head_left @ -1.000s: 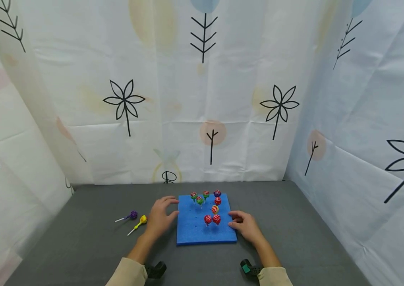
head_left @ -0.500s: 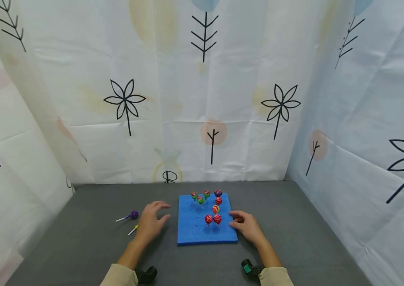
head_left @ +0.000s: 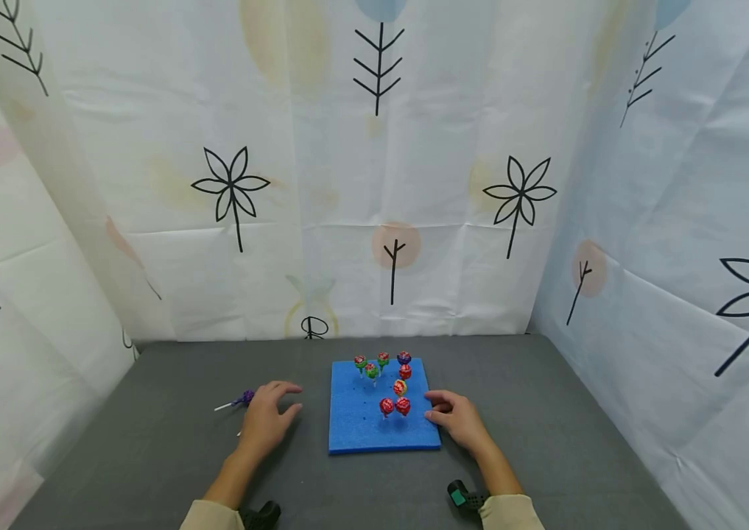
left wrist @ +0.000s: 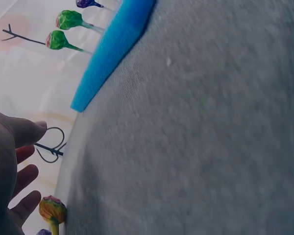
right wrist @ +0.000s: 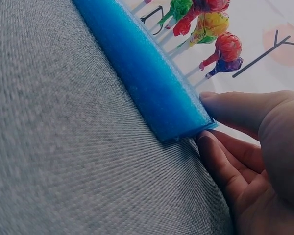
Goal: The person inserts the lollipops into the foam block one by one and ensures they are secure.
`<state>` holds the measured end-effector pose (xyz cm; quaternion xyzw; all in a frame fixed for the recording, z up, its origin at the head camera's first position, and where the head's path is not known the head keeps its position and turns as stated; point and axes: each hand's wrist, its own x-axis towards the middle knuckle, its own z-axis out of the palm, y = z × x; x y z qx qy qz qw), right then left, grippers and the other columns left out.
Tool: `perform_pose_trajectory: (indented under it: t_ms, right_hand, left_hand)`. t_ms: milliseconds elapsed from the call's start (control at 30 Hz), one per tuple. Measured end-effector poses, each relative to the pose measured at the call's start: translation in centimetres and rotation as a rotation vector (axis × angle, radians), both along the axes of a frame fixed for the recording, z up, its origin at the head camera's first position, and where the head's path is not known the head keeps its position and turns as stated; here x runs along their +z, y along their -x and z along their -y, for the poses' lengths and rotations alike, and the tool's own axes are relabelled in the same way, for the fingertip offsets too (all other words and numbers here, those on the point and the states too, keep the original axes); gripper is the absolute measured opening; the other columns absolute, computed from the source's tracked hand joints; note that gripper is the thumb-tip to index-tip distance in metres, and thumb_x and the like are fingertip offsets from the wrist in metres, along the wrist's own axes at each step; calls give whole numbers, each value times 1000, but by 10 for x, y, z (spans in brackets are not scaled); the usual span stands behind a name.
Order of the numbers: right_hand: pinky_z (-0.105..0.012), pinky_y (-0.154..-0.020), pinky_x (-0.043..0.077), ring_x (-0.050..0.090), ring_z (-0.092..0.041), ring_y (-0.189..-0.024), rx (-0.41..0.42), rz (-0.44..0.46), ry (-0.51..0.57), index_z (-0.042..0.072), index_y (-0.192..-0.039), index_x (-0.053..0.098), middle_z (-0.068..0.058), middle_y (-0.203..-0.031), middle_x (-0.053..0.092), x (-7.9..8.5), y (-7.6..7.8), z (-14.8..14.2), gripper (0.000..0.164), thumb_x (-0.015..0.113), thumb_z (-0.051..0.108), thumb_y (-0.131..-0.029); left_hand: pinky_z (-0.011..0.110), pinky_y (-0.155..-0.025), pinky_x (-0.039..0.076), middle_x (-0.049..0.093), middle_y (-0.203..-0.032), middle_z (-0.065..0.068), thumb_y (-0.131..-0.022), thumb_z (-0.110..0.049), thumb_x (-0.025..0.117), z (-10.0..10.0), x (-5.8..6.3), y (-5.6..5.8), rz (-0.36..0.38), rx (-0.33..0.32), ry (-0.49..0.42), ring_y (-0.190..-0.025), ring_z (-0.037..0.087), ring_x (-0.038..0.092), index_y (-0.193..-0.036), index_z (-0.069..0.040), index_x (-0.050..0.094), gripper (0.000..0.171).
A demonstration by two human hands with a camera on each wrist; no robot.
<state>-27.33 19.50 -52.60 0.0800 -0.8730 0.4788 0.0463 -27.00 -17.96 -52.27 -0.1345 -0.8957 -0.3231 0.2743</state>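
My left hand is over the table left of the blue foam board, fingers apart and holding nothing. It covers most of a yellow lollipop, which shows beside its fingers in the left wrist view. A purple lollipop lies just left of the hand. With thumb and fingers, my right hand pinches the board's right edge; the thumb is on top in the right wrist view. Several lollipops stand upright in the board, among them green ones and red ones.
The grey table runs out to both sides of the board. A patterned white curtain hangs behind it and along both sides. Small holes dot the board's left half.
My left hand has moved left, away from the board's left edge, and now covers the yellow lollipop in the head view. The right hand has stayed at the board.
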Motion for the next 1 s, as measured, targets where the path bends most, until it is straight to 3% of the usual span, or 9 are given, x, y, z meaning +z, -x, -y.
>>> perform_pose_trajectory:
  t_ms: [167, 400, 667, 1000]
  right_hand:
    - [-38, -79, 50, 59, -16, -86, -6, 11, 14, 5, -115, 68, -1, -95, 65, 0, 1, 1, 30, 74, 9, -86]
    - [-37, -79, 50, 59, -17, -86, -4, -6, 21, 5, -115, 69, -2, -96, 65, -1, 1, 1, 29, 74, 8, -86]
    - [-39, -79, 50, 59, -17, -86, -7, 11, 18, 4, -115, 68, -2, -96, 66, -1, 0, 1, 30, 74, 9, -86]
    - [-37, -79, 50, 59, -17, -86, -2, 11, 27, 4, -115, 68, -3, -96, 66, 0, 0, 1, 30, 74, 8, -86]
  left_hand:
    - [49, -84, 46, 66, -104, 5, -72, -2, 84, 7, 0, -3, -11, 2, 26, -99, 30, 58, -98, -12, 72, 30]
    - [42, -69, 44, 65, -99, 4, -70, -1, 85, 16, 1, -5, -58, 16, 65, -81, 21, 53, -96, -12, 72, 31]
    - [52, -81, 46, 65, -101, 8, -71, 2, 83, 23, -3, -7, -34, 30, 32, -97, 33, 57, -96, -9, 72, 29]
    - [52, -78, 47, 64, -94, 8, -71, 0, 84, 30, -6, -5, -39, 70, 16, -92, 34, 58, -92, -7, 71, 25]
